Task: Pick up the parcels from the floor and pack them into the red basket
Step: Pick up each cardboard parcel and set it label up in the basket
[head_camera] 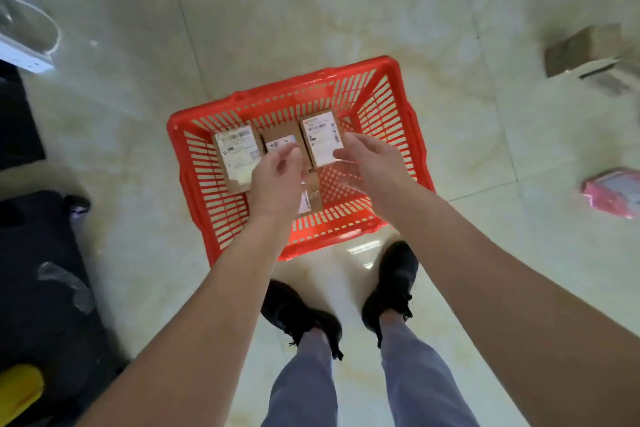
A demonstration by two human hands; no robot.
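Standing over a red basket (194,163) on the pale tiled floor (311,3), a person reaches both bare arms down above it. The left hand (275,180) hangs over the middle of the basket with its fingers loosely curled and nothing held; the right hand (372,163) is just beside it, fingers relaxed and spread, also empty. Neither grip plainly touches a parcel.

Inside the basket lie several brown cardboard parcels with white labels facing up: a left box (237,156) near the left wall, a middle box (278,139) partly hidden by the left hand, and a right box (320,139) whose near corner sits under the right fingertips. A further box (310,199) shows between the two wrists, mostly covered.

Well apart on the floor to the right sit a blurred cardboard box (585,48) and, nearer the edge, a pink packet (614,192). Black shoes (393,288) and grey trousers (304,385) appear below the basket. Dark objects (41,288) line the left edge, with something yellow (20,388) in the lower corner
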